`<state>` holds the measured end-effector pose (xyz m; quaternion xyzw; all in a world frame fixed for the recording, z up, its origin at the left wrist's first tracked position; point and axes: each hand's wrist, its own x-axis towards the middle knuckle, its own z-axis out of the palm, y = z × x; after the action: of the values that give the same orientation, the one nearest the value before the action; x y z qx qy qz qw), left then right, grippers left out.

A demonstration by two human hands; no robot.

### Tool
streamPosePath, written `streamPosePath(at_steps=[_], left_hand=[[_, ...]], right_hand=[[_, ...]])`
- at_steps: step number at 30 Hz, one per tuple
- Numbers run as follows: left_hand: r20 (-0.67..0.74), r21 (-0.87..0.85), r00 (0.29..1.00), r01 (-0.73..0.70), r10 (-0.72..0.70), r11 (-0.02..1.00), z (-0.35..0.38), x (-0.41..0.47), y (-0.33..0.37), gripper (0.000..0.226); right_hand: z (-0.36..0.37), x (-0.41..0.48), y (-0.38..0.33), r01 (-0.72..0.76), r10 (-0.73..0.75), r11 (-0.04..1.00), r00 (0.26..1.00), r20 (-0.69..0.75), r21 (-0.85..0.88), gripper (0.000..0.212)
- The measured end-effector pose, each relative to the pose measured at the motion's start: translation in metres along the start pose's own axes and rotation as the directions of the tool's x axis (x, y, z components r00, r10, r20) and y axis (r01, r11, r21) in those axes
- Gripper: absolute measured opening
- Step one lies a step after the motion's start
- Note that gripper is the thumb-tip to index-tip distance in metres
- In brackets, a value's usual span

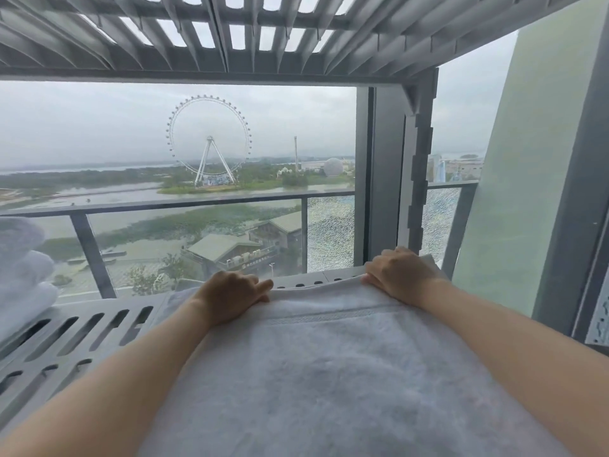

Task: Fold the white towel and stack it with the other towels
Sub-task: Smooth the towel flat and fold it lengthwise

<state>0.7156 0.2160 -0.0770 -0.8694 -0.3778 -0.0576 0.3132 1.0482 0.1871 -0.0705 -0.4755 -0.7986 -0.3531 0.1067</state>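
Observation:
A white towel (323, 367) lies spread on a grey slotted ledge (75, 338) by the window, stretching from the near edge to its far hem. My left hand (230, 296) grips the far hem at its left corner. At the right corner of that hem, my right hand (400, 272) pinches the cloth with closed fingers. Both arms reach forward over the towel. A stack of folded white towels (23, 275) stands at the far left on the ledge, partly cut off by the frame.
Right behind the ledge is a large window pane, with a balcony railing (178, 204) outside. A grey pillar (392, 179) and a pale wall (527, 159) close off the right side. A slatted canopy (230, 31) hangs overhead.

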Motion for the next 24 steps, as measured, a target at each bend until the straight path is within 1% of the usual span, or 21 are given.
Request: streamPosePath(at_steps=[1, 2, 4, 5, 6, 7, 8, 9, 10, 11, 12, 13, 14, 15, 16, 18, 22, 24], left_hand=[[-0.014, 0.045, 1.000, -0.019, 0.019, 0.999, -0.003, 0.003, 0.002, 0.023], [-0.058, 0.081, 0.998, -0.014, 0.019, 0.997, -0.008, 0.005, 0.006, 0.019], [-0.117, 0.077, 0.992, 0.062, -0.053, 0.995, -0.018, 0.007, 0.017, 0.019], [-0.106, -0.016, 0.987, 0.120, -0.121, 0.993, -0.023, 0.008, 0.022, 0.016], [-0.066, -0.132, 0.977, 0.192, -0.202, 0.972, -0.028, 0.008, 0.029, 0.014], [-0.005, -0.237, 0.961, 0.266, -0.275, 0.934, -0.030, 0.008, 0.037, 0.019], [0.041, -0.318, 0.947, 0.315, -0.319, 0.894, -0.031, 0.006, 0.044, 0.026], [0.071, -0.396, 0.940, 0.335, -0.335, 0.855, -0.033, 0.001, 0.053, 0.033], [0.132, -0.467, 0.936, 0.350, -0.327, 0.812, -0.035, -0.004, 0.062, 0.038], [0.250, -0.500, 0.923, 0.381, -0.292, 0.778, -0.035, -0.010, 0.069, 0.044], [0.386, -0.487, 0.892, 0.415, -0.237, 0.768, -0.034, -0.016, 0.074, 0.055], [0.475, -0.458, 0.857, 0.436, -0.202, 0.775, -0.034, -0.020, 0.077, 0.064], [0.518, -0.433, 0.833, 0.452, -0.195, 0.780, -0.033, -0.022, 0.078, 0.068], [0.532, -0.418, 0.823, 0.460, -0.199, 0.783, -0.032, -0.023, 0.078, 0.069], [0.531, -0.411, 0.821, 0.465, -0.208, 0.784, -0.031, -0.022, 0.078, 0.070], [0.522, -0.404, 0.824, 0.465, -0.219, 0.788, -0.030, -0.020, 0.077, 0.070], [0.509, -0.444, 0.831, 0.478, -0.226, 0.758, -0.022, -0.019, 0.069, 0.067], [0.465, -0.453, 0.838, 0.501, -0.284, 0.737, -0.019, -0.021, 0.054, 0.062]], right_hand=[[0.002, 0.003, 0.000, -0.027, 0.027, 0.999, 0.999, 0.019, -0.023, 0.031], [0.005, 0.007, -0.001, -0.063, 0.065, 0.997, 0.997, 0.052, -0.038, 0.030], [0.007, 0.011, -0.007, -0.130, 0.134, 0.991, 0.981, 0.143, -0.037, 0.028], [0.006, 0.012, -0.011, -0.167, 0.165, 0.986, 0.974, 0.156, 0.002, 0.025], [0.001, 0.012, -0.017, -0.223, 0.210, 0.970, 0.969, 0.128, 0.094, 0.021], [-0.005, 0.012, -0.025, -0.298, 0.281, 0.927, 0.954, 0.104, 0.228, 0.017], [-0.012, 0.013, -0.033, -0.371, 0.356, 0.856, 0.928, 0.109, 0.361, 0.015], [-0.018, 0.012, -0.044, -0.429, 0.408, 0.781, 0.901, 0.151, 0.453, 0.014], [-0.024, 0.011, -0.056, -0.473, 0.423, 0.719, 0.879, 0.219, 0.509, 0.015], [-0.026, 0.009, -0.068, -0.504, 0.405, 0.683, 0.864, 0.299, 0.529, 0.020], [-0.027, 0.006, -0.080, -0.524, 0.361, 0.680, 0.848, 0.388, 0.512, 0.028], [-0.026, 0.003, -0.090, -0.530, 0.301, 0.708, 0.824, 0.480, 0.467, 0.041], [-0.024, 0.000, -0.097, -0.513, 0.238, 0.751, 0.798, 0.554, 0.416, 0.053], [-0.022, -0.001, -0.099, -0.490, 0.191, 0.783, 0.775, 0.602, 0.383, 0.061], [-0.021, 0.000, -0.098, -0.478, 0.160, 0.793, 0.761, 0.628, 0.377, 0.064], [-0.016, 0.004, -0.091, -0.469, 0.120, 0.791, 0.749, 0.651, 0.394, 0.064], [-0.010, 0.010, -0.083, -0.440, 0.085, 0.799, 0.757, 0.648, 0.409, 0.063], [-0.008, 0.011, -0.083, -0.434, 0.083, 0.801, 0.763, 0.641, 0.413, 0.063]])
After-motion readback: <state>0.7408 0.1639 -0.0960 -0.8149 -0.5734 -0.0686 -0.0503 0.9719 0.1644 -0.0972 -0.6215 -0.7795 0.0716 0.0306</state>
